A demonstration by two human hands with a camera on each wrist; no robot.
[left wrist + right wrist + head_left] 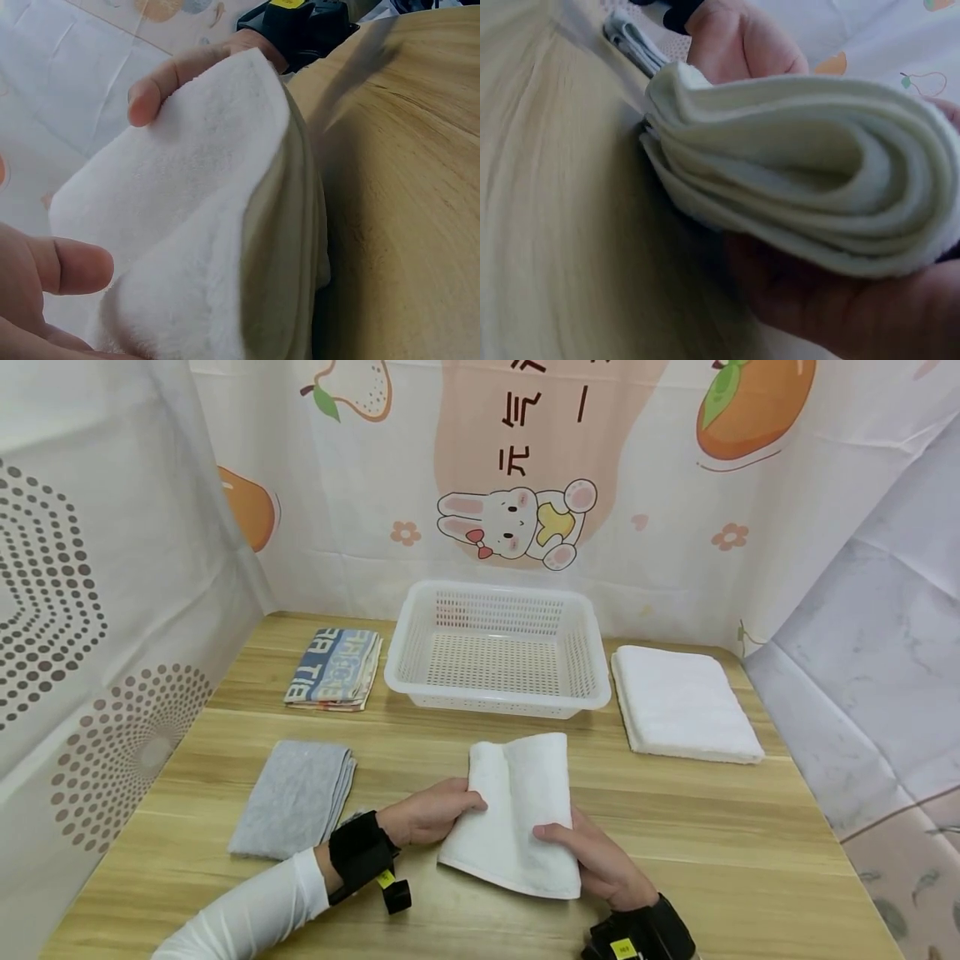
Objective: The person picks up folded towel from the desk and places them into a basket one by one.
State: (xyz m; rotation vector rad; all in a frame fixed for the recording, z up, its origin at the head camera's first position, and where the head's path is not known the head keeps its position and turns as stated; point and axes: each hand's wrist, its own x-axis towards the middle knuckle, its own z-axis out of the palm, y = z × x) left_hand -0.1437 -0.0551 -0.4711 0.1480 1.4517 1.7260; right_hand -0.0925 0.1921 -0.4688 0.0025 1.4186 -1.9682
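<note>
A folded white towel [517, 827] is held between both hands above the front middle of the table. Its left edge is gripped by my left hand [431, 812], thumb on top. On the opposite edge my right hand [603, 860] holds it, thumb over the upper face and the other fingers underneath. Several stacked layers of the towel [780, 165] show in the right wrist view, with a rounded fold at one end. In the left wrist view the towel's [202, 150] upper face bends between the two thumbs.
A white plastic basket [498, 700] stands at the back. Left of it lies a folded patterned cloth [333, 668], and a folded grey cloth [292, 797] lies nearer, beside my left forearm. Another folded white towel [686, 702] rests at the back right of the wooden table [705, 843].
</note>
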